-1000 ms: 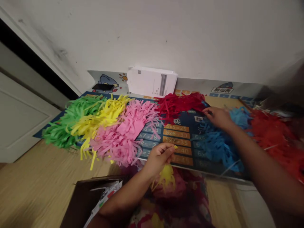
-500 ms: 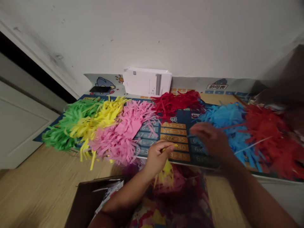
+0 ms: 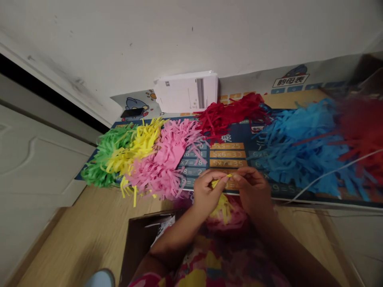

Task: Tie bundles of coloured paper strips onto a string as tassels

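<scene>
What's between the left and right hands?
In the head view, a narrow yellow paper strip bridges the gap between the left hand and the right hand, with a yellow paper fringe below it.

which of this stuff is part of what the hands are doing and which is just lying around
Part of the work:
left hand, right hand
yellow paper strip, pinched between them
yellow paper fringe below them
probably the green fringe, pink fringe, dark red fringe, blue fringe

Just lying around:
phone
white papers
times-table mat
cardboard box
</scene>
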Tool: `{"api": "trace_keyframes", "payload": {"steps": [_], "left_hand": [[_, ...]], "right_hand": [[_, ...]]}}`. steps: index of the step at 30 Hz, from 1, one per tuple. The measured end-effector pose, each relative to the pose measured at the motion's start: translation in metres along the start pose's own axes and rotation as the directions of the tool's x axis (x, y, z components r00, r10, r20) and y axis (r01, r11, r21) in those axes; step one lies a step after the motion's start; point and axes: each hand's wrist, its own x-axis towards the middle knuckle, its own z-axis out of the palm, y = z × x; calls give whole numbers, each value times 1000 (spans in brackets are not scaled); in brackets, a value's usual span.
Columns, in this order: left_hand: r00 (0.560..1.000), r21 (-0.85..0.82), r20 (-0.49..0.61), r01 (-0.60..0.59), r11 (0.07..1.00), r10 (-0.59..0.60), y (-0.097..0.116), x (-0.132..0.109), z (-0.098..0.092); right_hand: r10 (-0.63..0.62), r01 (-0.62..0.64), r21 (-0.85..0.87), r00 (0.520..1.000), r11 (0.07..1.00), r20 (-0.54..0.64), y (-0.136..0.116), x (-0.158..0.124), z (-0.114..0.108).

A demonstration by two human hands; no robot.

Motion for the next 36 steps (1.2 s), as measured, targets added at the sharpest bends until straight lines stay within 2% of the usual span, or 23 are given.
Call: {"api": "trace_keyframes", "payload": {"steps": [4,10,15,18,20,27,29,31,33,36], "left_hand": [[1000,24,1,-6,1000,6,1,0,1],[998,87,41,-56,995,52,3,0,0],[976,211,157,-181,961,150,7,1,-8],[953,243,231,-249,937,194,10,1,-10],[953,259,233,-253,932,194,13,1,-10],[929,224,296,-295,929,224,13,2,-12],[928,216,312,-280,935,206,13,1,-12],[946,228,290,-215,950,144,12,-1,-10],[973,222,224,-106,969,55,12,-4,-8],[980,193,196,3,981,-41,10,-6,-8]], "right_hand": [[-51,50,-26,998,998,-23,1,-2,-3],[-125,126,-125,992,984,21,0,-4,-9],[-249,277,-330,960,902,125,-10,-6,-17],[-254,304,-424,952,853,172,-15,-6,-22],[-256,311,-440,950,843,180,-16,-7,-24],[-192,253,-385,963,888,190,-21,-7,-21],[-191,277,-420,953,865,235,-23,-7,-22],[-197,302,-441,943,845,269,-23,-7,-24],[-207,308,-446,943,840,260,-21,-7,-25],[-216,303,-465,948,832,232,-19,-6,-27]]}}
